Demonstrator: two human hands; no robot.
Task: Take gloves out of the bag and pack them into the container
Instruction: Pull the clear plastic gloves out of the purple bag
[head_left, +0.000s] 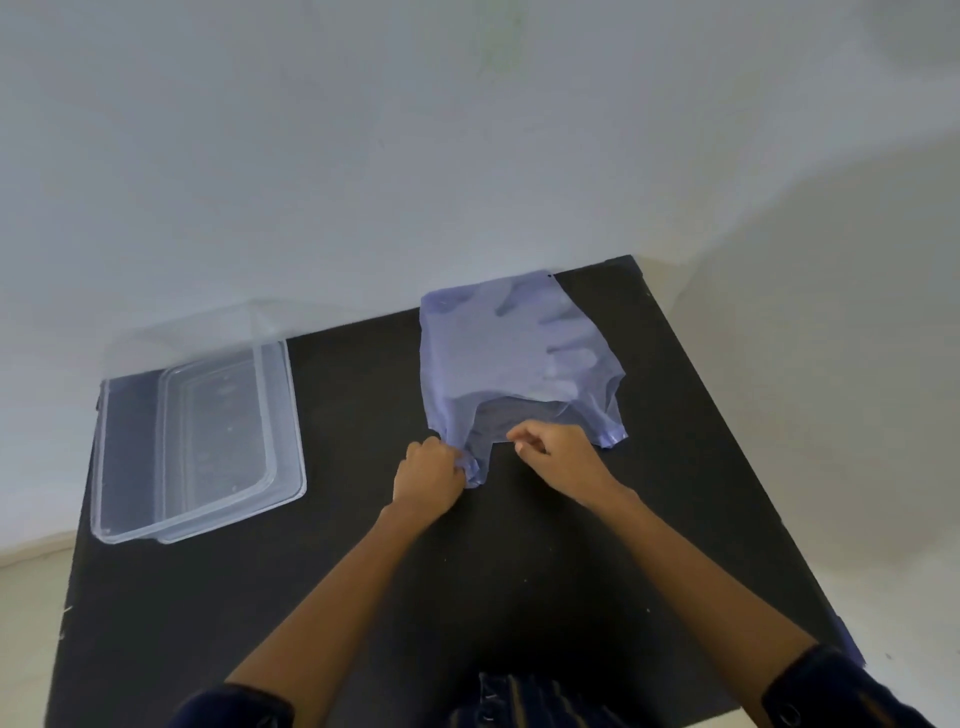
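Note:
A thin translucent blue plastic bag (498, 353) lies flat on the black table (363, 571), against the wall at the back right. Pale glove fingers (569, 358) show through its right side. My left hand (428, 475) is closed on the bag's left handle at the near edge. My right hand (550, 449) pinches the rim of the bag's mouth just to the right. An open clear plastic container (130, 457) stands at the table's left side with nothing in it.
The container's clear lid (187, 332) leans up against the white wall (467, 156) behind it. The table's right edge runs diagonally close to the bag. Pale floor (31, 597) shows at the far left.

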